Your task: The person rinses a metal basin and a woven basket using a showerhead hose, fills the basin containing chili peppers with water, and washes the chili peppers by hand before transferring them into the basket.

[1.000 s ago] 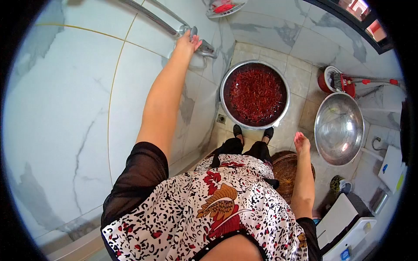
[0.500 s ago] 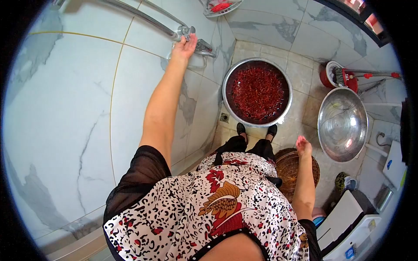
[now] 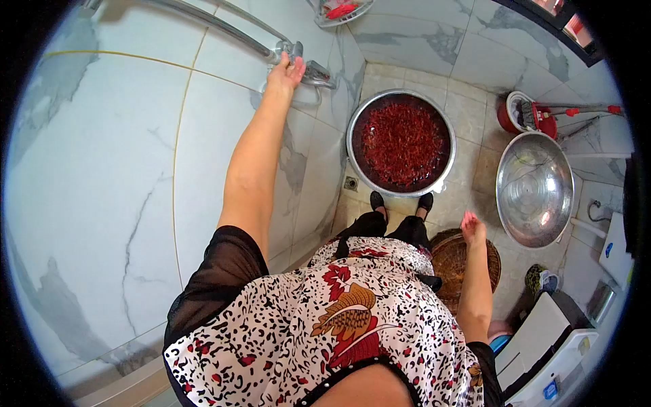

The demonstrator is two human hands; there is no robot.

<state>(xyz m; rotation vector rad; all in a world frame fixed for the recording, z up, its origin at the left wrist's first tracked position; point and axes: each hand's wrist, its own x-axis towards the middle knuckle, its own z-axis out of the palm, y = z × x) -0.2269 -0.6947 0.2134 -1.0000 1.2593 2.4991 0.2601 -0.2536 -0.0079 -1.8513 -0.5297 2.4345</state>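
My left hand (image 3: 285, 72) is raised to the chrome wall tap (image 3: 288, 49), its fingers apart and seemingly touching the tap's handle; it grips nothing I can see. Below and to the right, a wide metal basin (image 3: 351, 139) stands on the tiled floor, filled with many thin red pieces (image 3: 405, 146) that look like chili peppers in dark liquid. My right hand (image 3: 473, 229) hangs at my side, fingers loosely stretched and holding nothing. Under it, partly hidden by my arm, lies a round brown woven basket (image 3: 447, 268).
An empty metal bowl (image 3: 536, 190) leans at the right, near a red bucket (image 3: 508, 115) with a mop. A white washing appliance (image 3: 536, 339) stands lower right. Up in the corner hangs a shelf (image 3: 342, 13); a floor drain (image 3: 350, 183) lies beside the basin.
My left hand has dropped very slightly at the tap, its fingers shifting a little. My right hand has hardly moved. The view has shifted slightly.
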